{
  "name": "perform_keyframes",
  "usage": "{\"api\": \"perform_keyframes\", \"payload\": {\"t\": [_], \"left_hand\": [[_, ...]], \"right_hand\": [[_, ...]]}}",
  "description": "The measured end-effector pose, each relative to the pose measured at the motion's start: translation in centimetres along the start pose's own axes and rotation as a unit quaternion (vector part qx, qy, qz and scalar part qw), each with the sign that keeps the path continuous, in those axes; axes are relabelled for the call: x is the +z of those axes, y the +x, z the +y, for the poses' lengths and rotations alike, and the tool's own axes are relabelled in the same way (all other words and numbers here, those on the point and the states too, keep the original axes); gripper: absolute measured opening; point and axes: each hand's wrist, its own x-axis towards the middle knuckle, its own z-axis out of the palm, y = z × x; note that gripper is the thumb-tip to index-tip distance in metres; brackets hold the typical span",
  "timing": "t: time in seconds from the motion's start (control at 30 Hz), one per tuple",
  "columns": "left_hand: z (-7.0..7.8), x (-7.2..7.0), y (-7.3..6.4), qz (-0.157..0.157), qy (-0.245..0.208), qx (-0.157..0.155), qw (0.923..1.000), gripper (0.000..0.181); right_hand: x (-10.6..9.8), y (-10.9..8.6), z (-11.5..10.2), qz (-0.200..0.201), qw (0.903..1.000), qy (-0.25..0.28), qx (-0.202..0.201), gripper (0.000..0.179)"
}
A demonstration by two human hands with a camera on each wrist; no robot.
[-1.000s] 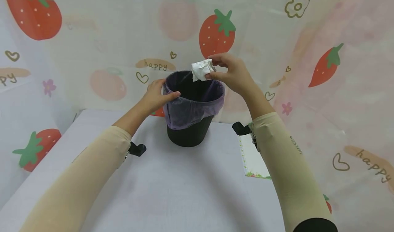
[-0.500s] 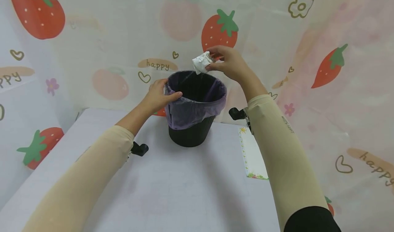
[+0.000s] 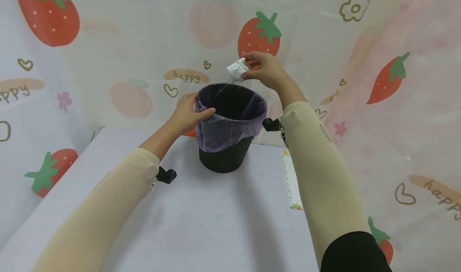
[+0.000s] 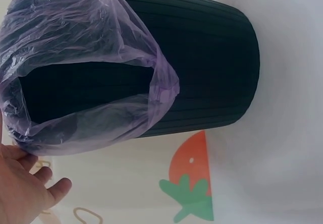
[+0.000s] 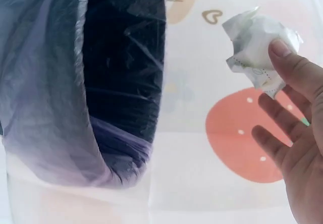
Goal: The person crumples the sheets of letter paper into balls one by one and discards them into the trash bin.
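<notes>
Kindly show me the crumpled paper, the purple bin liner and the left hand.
Crumpled paper (image 5: 256, 45): right wrist view, on its wrinkled middle.
Purple bin liner (image 3: 228, 133): head view, on its folded-over front.
Left hand (image 3: 185, 113): head view, on its back.

The bin (image 3: 224, 159) stands on the table (image 3: 201, 224) before the backdrop (image 3: 144, 43), its liner (image 3: 228, 133) inside and folded over the rim. The left hand (image 3: 187, 113) is at the rim's left; the right hand (image 3: 265, 69) holds a paper wad (image 3: 236, 69) above and apart from it. Right of the bin, a sheet (image 3: 292, 184) lies partly behind the right sleeve (image 3: 322, 176).
</notes>
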Motion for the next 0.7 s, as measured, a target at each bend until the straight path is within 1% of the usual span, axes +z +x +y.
{"api": "perform_keyframes", "payload": {"t": [0.17,0.33,0.4,0.5,0.6,0.7], "left_hand": [[0.2,-0.1,0.1,-0.003,0.004,0.001,1.0,0.098],[0.2,-0.2,0.0,-0.01,0.006,-0.009,0.9999,0.101],[0.3,-0.2,0.0,-0.01,0.007,-0.012,0.9999,0.101],[0.4,-0.2,-0.1,-0.012,0.007,-0.012,0.9998,0.101],[0.4,-0.2,-0.2,-0.012,0.005,-0.009,0.9999,0.1],[0.1,-0.3,-0.3,-0.011,0.005,-0.008,0.9999,0.098]], "right_hand": [[0.4,0.6,0.3,-0.001,0.9994,0.021,0.028,0.07],[0.7,0.6,0.2,-0.026,0.9976,0.022,0.061,0.073],[0.8,0.3,0.1,-0.033,0.9972,0.019,0.065,0.074],[0.7,-0.6,-0.1,-0.037,0.9979,0.003,0.053,0.074],[0.5,-1.7,-0.2,-0.036,0.9989,-0.021,0.021,0.073],[0.3,-3.1,-0.4,-0.027,0.9987,-0.042,0.001,0.07]]}}
